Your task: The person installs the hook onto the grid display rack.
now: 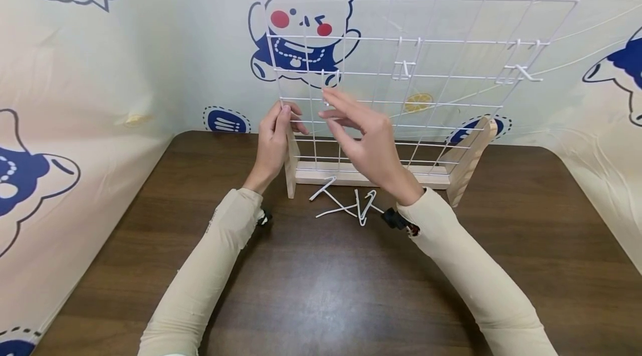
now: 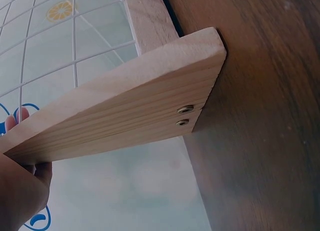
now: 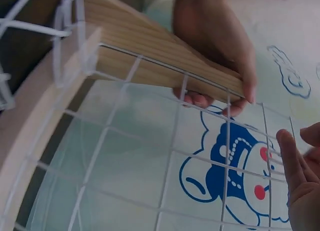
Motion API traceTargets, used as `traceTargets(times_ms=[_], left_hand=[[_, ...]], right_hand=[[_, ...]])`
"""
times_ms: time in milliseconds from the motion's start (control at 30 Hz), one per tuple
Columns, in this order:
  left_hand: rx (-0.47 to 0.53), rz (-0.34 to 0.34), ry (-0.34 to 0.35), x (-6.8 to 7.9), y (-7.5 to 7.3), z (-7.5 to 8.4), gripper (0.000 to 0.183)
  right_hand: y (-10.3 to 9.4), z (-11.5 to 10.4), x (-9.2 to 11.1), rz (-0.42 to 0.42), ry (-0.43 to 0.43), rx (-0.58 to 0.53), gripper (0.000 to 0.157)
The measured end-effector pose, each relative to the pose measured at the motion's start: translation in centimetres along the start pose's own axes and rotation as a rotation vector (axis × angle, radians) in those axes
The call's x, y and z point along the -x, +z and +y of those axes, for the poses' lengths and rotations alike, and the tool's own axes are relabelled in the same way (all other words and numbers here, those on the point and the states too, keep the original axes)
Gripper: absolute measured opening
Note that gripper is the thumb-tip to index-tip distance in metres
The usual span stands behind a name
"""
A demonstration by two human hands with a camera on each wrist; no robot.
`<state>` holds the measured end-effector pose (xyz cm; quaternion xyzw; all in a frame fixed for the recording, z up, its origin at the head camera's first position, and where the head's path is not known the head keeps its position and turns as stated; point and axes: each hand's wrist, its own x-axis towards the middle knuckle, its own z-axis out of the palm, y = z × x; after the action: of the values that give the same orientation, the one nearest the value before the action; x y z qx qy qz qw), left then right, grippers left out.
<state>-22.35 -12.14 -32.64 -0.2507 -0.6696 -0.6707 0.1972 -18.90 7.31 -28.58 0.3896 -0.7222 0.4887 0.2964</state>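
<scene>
My left hand [image 1: 273, 136] grips the upper end of the left wooden side leg [image 2: 125, 101], thumb in front and fingers behind, where the leg meets a white wire grid panel [image 1: 441, 76]. In the right wrist view, those fingers wrap round the wood. My right hand [image 1: 368, 133] is raised at the panel's left part, around a white wire hook [image 1: 323, 78] hanging on a crossbar. Its fingers are extended and slightly bent, with a gap between thumb and fingers; they hide most of the hook. Loose white hooks [image 1: 362, 208] lie on the table below.
Two more hooks hang on the panel, a middle hook [image 1: 403, 69] and a right hook [image 1: 521, 71]. A wooden crosspiece [image 1: 321, 174] joins the left leg to the right leg [image 1: 468, 161]. The stand sits on a brown table [image 1: 321, 289] before a printed cloth backdrop [image 1: 200, 38].
</scene>
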Motion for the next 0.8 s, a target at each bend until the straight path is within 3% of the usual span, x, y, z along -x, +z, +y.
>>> traceTargets(times_ms=[100,233,800], left_hand=[[-0.008,0.006,0.001,0.0,0.0,-0.1,0.035],[-0.010,0.013,-0.002,0.1,0.0,-0.1,0.034],[-0.017,0.011,0.007,0.1,0.2,-0.1,0.034]], right_hand=[[-0.2,-0.2,1.0,-0.029,-0.016,0.038,0.050],[-0.5,-0.4,2.0,-0.047,-0.022,0.075,0.051],[-2.7,-0.7,4.9,-0.100,0.002,0.174,0.035]])
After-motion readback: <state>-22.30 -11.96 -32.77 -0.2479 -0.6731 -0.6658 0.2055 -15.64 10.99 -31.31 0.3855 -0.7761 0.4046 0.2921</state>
